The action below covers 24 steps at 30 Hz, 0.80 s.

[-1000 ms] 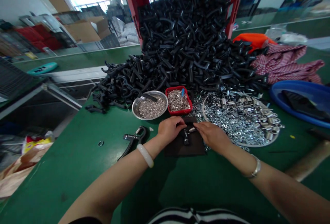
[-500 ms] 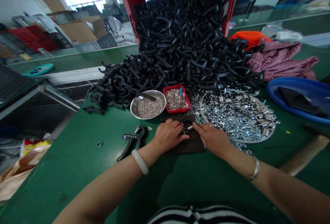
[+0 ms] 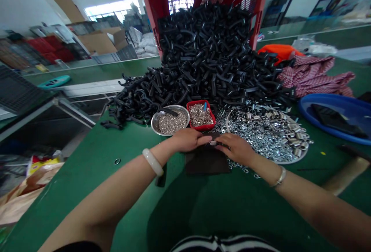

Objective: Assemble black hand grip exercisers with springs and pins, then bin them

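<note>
My left hand [image 3: 188, 140] is closed at the far edge of a dark flat pad [image 3: 207, 163], its thumb pointing right. A dark plastic handle part is under its fingers, mostly hidden. Between both hands shows a small metal coil spring [image 3: 213, 143]. My right hand [image 3: 236, 147] pinches at this spring with thumb and fingers, beside the tray of metal parts. Below my left forearm, the end of a black handle [image 3: 161, 176] shows; the forearm covers the rest of that hand grip.
A steel bowl of small metal pieces [image 3: 155, 124] and a red box of pins [image 3: 213, 122] stand behind my hands. Black handles [image 3: 208, 58] pile from a red crate [image 3: 152, 4]. At right are a round tray [image 3: 278, 163], blue basin [image 3: 307, 114] and hammer [image 3: 348, 174].
My left hand has moved up and slightly left, its forearm now covering most of the hand grip on the table. My right hand's fingers have bent around the spring. The view has tilted slightly.
</note>
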Each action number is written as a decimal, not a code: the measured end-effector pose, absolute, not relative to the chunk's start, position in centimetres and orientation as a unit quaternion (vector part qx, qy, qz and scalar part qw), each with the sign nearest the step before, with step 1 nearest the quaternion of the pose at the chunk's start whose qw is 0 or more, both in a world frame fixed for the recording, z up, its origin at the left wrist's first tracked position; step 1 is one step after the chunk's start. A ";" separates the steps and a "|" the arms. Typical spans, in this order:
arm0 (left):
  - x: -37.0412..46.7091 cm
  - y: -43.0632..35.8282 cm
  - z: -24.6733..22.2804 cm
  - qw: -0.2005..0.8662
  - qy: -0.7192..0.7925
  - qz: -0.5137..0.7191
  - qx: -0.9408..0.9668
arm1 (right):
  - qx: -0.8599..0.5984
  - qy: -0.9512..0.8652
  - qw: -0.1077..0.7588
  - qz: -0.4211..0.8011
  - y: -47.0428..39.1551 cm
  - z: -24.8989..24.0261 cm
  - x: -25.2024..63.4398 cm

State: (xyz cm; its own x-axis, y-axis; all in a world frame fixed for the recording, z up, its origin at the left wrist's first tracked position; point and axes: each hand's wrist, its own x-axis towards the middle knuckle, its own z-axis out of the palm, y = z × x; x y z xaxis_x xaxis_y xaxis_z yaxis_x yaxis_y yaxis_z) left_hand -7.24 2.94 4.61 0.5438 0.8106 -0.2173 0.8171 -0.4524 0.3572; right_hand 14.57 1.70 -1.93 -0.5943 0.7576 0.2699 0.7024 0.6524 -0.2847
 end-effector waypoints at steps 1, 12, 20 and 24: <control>-7.5 3.9 5.0 0.286 0.477 -0.025 0.831 | -0.409 -0.887 0.184 0.113 2.1 -1.6 14.4; -7.8 6.4 0.7 0.284 0.580 -0.041 0.762 | -0.497 -0.806 0.134 0.292 5.3 -1.7 12.9; -8.4 3.0 -1.5 0.137 0.606 0.155 0.768 | -0.525 -0.821 0.088 0.207 6.4 -0.3 12.6; -8.5 2.6 -1.8 0.134 0.577 0.155 0.790 | -0.576 -0.794 0.162 0.106 10.3 1.6 10.4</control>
State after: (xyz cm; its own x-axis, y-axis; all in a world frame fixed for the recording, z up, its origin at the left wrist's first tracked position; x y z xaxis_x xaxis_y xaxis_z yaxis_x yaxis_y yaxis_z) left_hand -8.50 2.62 -1.79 0.2856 0.9540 0.0910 0.8706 -0.2980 0.3914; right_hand 10.44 10.26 1.60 -0.2834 0.9495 0.1345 0.8806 0.3132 -0.3555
